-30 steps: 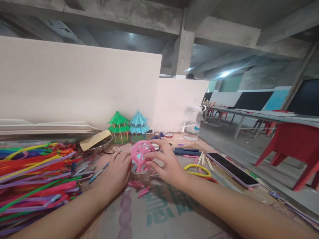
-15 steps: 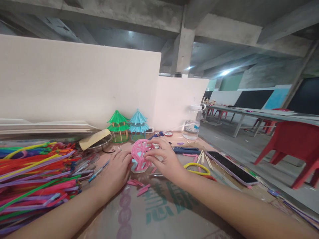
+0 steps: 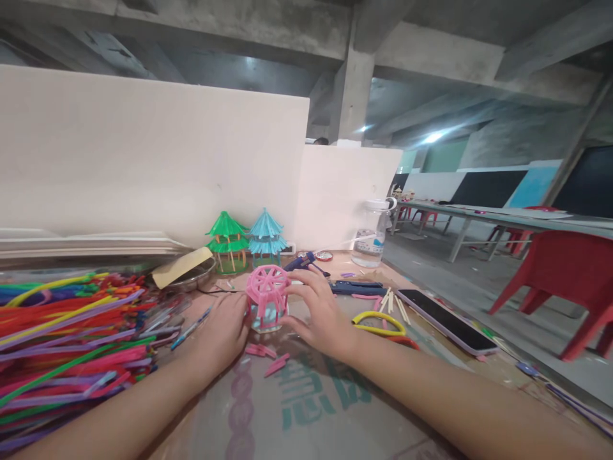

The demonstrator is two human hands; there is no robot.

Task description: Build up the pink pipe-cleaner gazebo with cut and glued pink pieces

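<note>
A small pink pavilion model (image 3: 268, 287) with a spoked, ring-shaped top stands upright on a pale blue base in front of me. My left hand (image 3: 225, 326) is against its left side, with the fingertips partly hidden behind it. On the other side my right hand (image 3: 318, 313) has thumb and fingers spread, close to the model's right edge; whether the fingertips touch it I cannot tell. Short pink pipe-cleaner pieces (image 3: 276, 365) lie just in front of the model. Behind it stand a green pavilion model (image 3: 227, 243) and a blue pavilion model (image 3: 265, 239).
Many coloured pipe cleaners (image 3: 71, 358) are heaped at the left. Yellow-handled scissors (image 3: 380, 324), a phone (image 3: 445, 319), wooden sticks (image 3: 395, 306), a glue gun (image 3: 301, 262) and a water bottle (image 3: 370, 233) lie or stand to the right. A white partition (image 3: 153, 160) rises behind.
The pink model was tilted with its spoked top facing me; now it stands upright on its base. My right fingers have come off the top and spread beside it.
</note>
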